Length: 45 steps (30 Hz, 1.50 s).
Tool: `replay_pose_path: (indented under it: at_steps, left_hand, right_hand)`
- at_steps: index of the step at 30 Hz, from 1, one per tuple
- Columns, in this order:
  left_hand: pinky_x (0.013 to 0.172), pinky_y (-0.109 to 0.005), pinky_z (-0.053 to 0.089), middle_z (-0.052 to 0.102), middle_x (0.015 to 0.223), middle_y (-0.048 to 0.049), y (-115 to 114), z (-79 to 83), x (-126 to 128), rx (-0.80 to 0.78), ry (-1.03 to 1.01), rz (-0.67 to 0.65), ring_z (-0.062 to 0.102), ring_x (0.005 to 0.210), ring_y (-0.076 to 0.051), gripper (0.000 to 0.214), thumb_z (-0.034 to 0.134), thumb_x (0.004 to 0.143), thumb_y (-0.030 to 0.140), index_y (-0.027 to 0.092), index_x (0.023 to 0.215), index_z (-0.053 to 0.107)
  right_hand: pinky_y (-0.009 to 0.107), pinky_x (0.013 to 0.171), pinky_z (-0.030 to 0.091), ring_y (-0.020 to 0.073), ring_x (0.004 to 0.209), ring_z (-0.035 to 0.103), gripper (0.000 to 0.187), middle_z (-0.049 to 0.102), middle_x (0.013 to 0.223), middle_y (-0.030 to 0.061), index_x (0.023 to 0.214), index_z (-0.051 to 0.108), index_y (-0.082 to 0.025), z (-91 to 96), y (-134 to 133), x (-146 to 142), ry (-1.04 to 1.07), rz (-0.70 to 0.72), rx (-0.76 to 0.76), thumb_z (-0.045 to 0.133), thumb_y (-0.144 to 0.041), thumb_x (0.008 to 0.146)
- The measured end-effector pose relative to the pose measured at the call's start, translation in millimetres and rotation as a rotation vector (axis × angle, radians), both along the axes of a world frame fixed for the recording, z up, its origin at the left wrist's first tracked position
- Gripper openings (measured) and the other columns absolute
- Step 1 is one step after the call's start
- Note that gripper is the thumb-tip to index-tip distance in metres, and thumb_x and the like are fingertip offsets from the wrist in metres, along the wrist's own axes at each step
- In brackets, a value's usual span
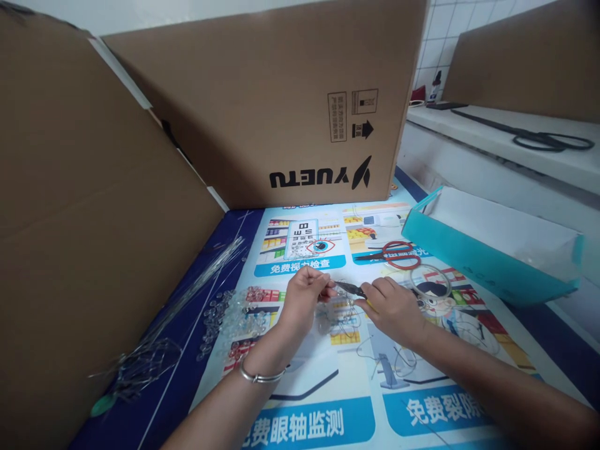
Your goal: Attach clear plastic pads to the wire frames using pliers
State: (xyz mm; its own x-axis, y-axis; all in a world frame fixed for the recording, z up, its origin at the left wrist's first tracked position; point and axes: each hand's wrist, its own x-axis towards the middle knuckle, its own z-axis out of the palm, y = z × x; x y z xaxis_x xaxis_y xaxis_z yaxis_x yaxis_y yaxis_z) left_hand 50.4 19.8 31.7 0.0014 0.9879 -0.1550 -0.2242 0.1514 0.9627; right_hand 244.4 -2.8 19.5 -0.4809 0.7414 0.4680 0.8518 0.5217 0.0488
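My right hand is wrapped round a pair of pliers with dark jaws and a yellow handle. The jaws point left and reach the fingertips of my left hand, whose thumb and fingers are pinched together. What they pinch is too small to make out. Just below the jaws lie thin wires and clear pieces, partly hidden by my fingers. To the left of my left hand spreads a pile of clear beads. More bent thin wires lie below my right hand.
Red-handled scissors and a wire coil lie beyond my right hand. A teal box stands at the right. A bundle of straight wires lies along the left. Cardboard panels wall the back and left. Large black scissors rest on a ledge.
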Motion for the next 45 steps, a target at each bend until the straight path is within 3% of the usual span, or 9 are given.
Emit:
replay_pose_path:
  at_steps: [5,12,16,23,29,33,45]
  left_hand:
    - [0.048,-0.019,0.044,0.062,0.067,0.0008,3.4,1.9,-6.3,-0.012,-0.040,-0.086,0.059,0.053,-0.009,0.023,0.062,0.073,0.033,0.016,0.075,0.047]
    - [0.048,-0.019,0.044,0.064,0.065,-0.0010,8.4,18.3,-21.2,0.139,0.219,-0.364,0.059,0.049,-0.009,0.019,0.061,0.074,0.030,0.015,0.075,0.050]
    - [0.049,-0.020,0.045,0.062,0.064,0.0000,9.1,18.0,-24.0,0.180,0.296,-0.435,0.058,0.049,-0.009,0.015,0.059,0.075,0.029,0.016,0.074,0.050]
    - [0.049,-0.020,0.044,0.062,0.066,-0.0002,6.9,18.4,-25.6,0.270,0.505,-0.408,0.059,0.051,-0.010,0.010,0.054,0.077,0.027,0.018,0.074,0.052]
    - [0.055,-0.021,0.039,0.060,0.058,0.0029,-1.3,29.6,-22.0,0.492,0.869,-0.310,0.055,0.055,-0.011,0.008,0.050,0.080,0.023,0.021,0.074,0.055]
    - [0.054,-0.021,0.036,0.061,0.063,0.0019,-4.9,30.3,-21.1,0.585,1.080,-0.313,0.055,0.056,-0.012,0.011,0.046,0.082,0.023,0.022,0.076,0.056]
    - [0.052,-0.021,0.034,0.060,0.063,0.0017,-4.0,32.3,-23.2,0.559,1.092,-0.373,0.054,0.056,-0.012,0.011,0.045,0.083,0.024,0.022,0.076,0.054]
  right_hand:
    - [0.028,0.066,0.031,0.0176,0.078,0.046,0.029,0.053,0.079,0.0064,0.095,0.059,-0.016,4.6,3.9,4.6,-0.022,0.048,0.007,0.043,-0.039,0.088]
    - [0.028,0.066,0.031,0.0170,0.078,0.045,0.025,0.054,0.080,0.0057,0.092,0.059,-0.017,20.7,15.4,14.8,-0.114,0.248,-0.054,0.044,-0.037,0.088]
    - [0.028,0.066,0.031,0.0175,0.080,0.046,0.026,0.055,0.081,0.0054,0.093,0.058,-0.018,23.9,15.9,14.4,-0.159,0.278,-0.139,0.043,-0.039,0.088]
    - [0.027,0.063,0.031,0.0176,0.079,0.046,0.026,0.055,0.081,0.0052,0.093,0.057,-0.018,26.8,13.0,12.2,-0.209,0.265,-0.165,0.041,-0.038,0.089]
    - [0.027,0.063,0.031,0.0176,0.079,0.047,0.025,0.055,0.080,0.0056,0.089,0.057,-0.018,31.9,10.4,9.8,-0.195,0.227,-0.177,0.042,-0.037,0.088]
    - [0.028,0.063,0.031,0.0185,0.081,0.047,0.023,0.055,0.083,0.0055,0.089,0.056,-0.018,35.8,8.1,7.5,-0.208,0.192,-0.222,0.044,-0.038,0.087]
    - [0.029,0.064,0.030,0.0186,0.081,0.046,0.023,0.054,0.082,0.0051,0.088,0.055,-0.019,31.8,8.0,7.8,-0.205,0.199,-0.217,0.042,-0.037,0.088]
